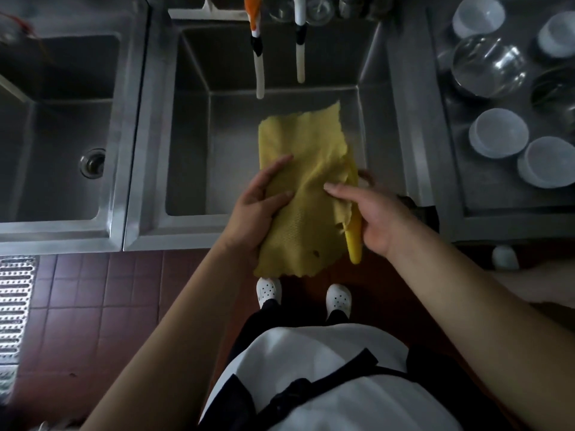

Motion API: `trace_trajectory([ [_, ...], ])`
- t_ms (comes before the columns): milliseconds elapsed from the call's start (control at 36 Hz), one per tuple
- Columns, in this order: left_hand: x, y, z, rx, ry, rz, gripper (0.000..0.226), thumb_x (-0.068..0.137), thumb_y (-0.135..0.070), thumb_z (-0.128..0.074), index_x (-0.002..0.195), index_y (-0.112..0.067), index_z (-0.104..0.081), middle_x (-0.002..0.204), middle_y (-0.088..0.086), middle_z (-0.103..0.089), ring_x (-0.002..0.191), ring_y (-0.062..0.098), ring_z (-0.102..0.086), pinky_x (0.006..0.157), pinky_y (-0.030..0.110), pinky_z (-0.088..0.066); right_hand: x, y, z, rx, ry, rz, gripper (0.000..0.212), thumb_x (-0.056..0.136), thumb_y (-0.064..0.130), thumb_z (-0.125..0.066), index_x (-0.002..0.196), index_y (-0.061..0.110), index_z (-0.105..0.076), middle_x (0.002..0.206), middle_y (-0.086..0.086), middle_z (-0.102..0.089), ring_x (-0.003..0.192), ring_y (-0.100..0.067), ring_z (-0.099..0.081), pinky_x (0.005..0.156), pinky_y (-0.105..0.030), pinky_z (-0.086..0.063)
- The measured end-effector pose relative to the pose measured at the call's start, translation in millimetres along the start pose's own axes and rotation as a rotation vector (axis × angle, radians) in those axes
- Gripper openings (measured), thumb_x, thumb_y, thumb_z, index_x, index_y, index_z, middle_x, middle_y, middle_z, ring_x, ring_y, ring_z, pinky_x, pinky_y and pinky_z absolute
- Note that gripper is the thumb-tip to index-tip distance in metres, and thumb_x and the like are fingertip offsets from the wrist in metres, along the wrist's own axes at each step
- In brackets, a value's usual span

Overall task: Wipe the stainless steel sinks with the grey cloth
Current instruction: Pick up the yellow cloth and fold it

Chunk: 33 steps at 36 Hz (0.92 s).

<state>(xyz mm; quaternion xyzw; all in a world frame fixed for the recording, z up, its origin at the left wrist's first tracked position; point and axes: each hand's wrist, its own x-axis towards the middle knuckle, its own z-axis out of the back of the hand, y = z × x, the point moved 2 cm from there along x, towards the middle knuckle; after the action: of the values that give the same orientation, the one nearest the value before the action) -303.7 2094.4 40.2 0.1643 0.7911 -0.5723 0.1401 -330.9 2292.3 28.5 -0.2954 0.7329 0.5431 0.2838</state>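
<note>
A yellow cloth (306, 194), not grey in this light, is held spread out above the front edge of the middle steel sink (193, 150). My left hand (259, 209) grips its left edge, thumb on top and fingers on the cloth. My right hand (376, 219) holds the right edge, thumb lying flat on top and fingertips showing behind; a rolled part of the cloth hangs below this hand. A second steel sink (62, 126) with a round drain (92, 161) lies to the left. Both basins look empty.
Two white tap hoses (259, 73) (300, 57) hang over the middle sink's back. At the right, a steel draining area (476, 200) holds upturned white plastic tubs (497, 133) and steel bowls (490, 66). A floor drain grate (15, 300) sits in the red tiles at left.
</note>
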Motion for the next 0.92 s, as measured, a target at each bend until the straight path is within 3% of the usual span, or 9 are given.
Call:
trace_trajectory([
  [111, 4.2, 56.5, 16.0, 0.084, -0.129, 0.272, 0.051, 0.093, 0.005, -0.052, 0.130, -0.029, -0.062, 0.136, 0.007, -0.054, 0.109, 0.026, -0.063, 0.080, 0.033, -0.059, 6.4, -41.2, 0.1, -0.083, -0.029, -0.382, 0.029, 0.087, 0.013, -0.071, 0.115, 0.007, -0.068, 0.096, -0.012, -0.077, 0.081, -0.027, -0.074, 0.065, -0.035, -0.058],
  [250, 6.0, 94.5, 25.7, 0.134, -0.212, 0.333, 0.052, 0.093, 0.002, -0.052, 0.121, -0.039, -0.066, 0.132, 0.010, -0.059, 0.108, 0.027, -0.064, 0.085, 0.043, -0.059, 18.6, -66.7, -1.3, -0.202, -0.126, -0.310, 0.039, 0.086, 0.005, -0.072, 0.124, 0.006, -0.062, 0.114, -0.017, -0.071, 0.101, -0.033, -0.068, 0.094, -0.047, -0.054],
  [389, 6.9, 84.1, 26.1, 0.100, -0.179, 0.286, 0.056, 0.093, 0.003, -0.049, 0.123, -0.042, -0.064, 0.136, 0.008, -0.053, 0.115, 0.031, -0.061, 0.085, 0.043, -0.059, 21.5, -52.9, -2.6, -0.203, -0.039, -0.375, 0.029, 0.091, 0.015, -0.066, 0.119, 0.010, -0.067, 0.110, -0.015, -0.074, 0.099, -0.032, -0.070, 0.079, -0.042, -0.056],
  [472, 9.1, 69.6, 20.6, 0.028, -0.135, 0.240, 0.054, 0.095, 0.003, -0.049, 0.124, -0.039, -0.064, 0.129, 0.006, -0.057, 0.098, 0.024, -0.070, 0.071, 0.032, -0.059, 18.3, -40.2, -2.9, -0.220, -0.009, -0.401, 0.020, 0.093, 0.022, -0.064, 0.107, 0.010, -0.071, 0.093, -0.010, -0.078, 0.085, -0.027, -0.072, 0.070, -0.037, -0.055],
  [528, 11.9, 56.9, 15.0, 0.026, -0.120, 0.198, 0.051, 0.095, 0.002, -0.050, 0.129, -0.036, -0.061, 0.125, 0.003, -0.057, 0.091, 0.016, -0.072, 0.067, 0.027, -0.058, 21.3, -31.4, -1.6, -0.204, -0.056, -0.296, 0.029, 0.091, 0.017, -0.067, 0.119, 0.012, -0.067, 0.098, -0.010, -0.076, 0.088, -0.027, -0.072, 0.073, -0.038, -0.057],
  [611, 18.7, 33.8, 4.0, 0.028, -0.092, 0.120, 0.050, 0.096, -0.002, -0.054, 0.132, -0.037, -0.058, 0.129, 0.001, -0.050, 0.107, 0.022, -0.063, 0.077, 0.032, -0.059, 23.6, -12.9, -2.2, -0.136, -0.140, 0.008, 0.058, 0.085, 0.010, -0.073, 0.134, 0.033, -0.054, 0.122, -0.007, -0.063, 0.101, -0.031, -0.068, 0.079, -0.046, -0.060],
  [694, 26.2, 12.6, -2.4, 0.020, -0.066, 0.044, 0.052, 0.095, -0.002, -0.054, 0.134, -0.036, -0.055, 0.138, 0.004, -0.045, 0.121, 0.029, -0.053, 0.095, 0.044, -0.054, 18.2, 4.1, -8.5, -0.129, -0.125, 0.231, 0.061, 0.085, 0.010, -0.073, 0.130, 0.044, -0.052, 0.124, -0.001, -0.063, 0.104, -0.025, -0.068, 0.080, -0.046, -0.061],
  [750, 29.0, 5.5, -1.2, 0.059, -0.064, 0.038, 0.053, 0.095, -0.004, -0.056, 0.137, -0.036, -0.053, 0.140, 0.004, -0.043, 0.122, 0.028, -0.052, 0.097, 0.047, -0.053, 13.3, 6.5, -8.6, -0.171, -0.120, 0.319, 0.058, 0.086, 0.012, -0.072, 0.131, 0.044, -0.052, 0.121, 0.005, -0.066, 0.104, -0.017, -0.068, 0.080, -0.040, -0.060],
  [917, 20.2, 56.1, 9.3, 0.037, -0.148, 0.207, 0.057, 0.090, 0.007, -0.053, 0.133, -0.029, -0.058, 0.115, -0.002, -0.066, 0.087, 0.011, -0.072, 0.068, 0.024, -0.058, 13.7, -40.6, 12.7, -0.511, -0.143, 0.384, 0.064, 0.092, 0.013, -0.065, 0.144, 0.043, -0.041, 0.123, 0.022, -0.055, 0.099, 0.009, -0.055, 0.073, -0.014, -0.046],
])
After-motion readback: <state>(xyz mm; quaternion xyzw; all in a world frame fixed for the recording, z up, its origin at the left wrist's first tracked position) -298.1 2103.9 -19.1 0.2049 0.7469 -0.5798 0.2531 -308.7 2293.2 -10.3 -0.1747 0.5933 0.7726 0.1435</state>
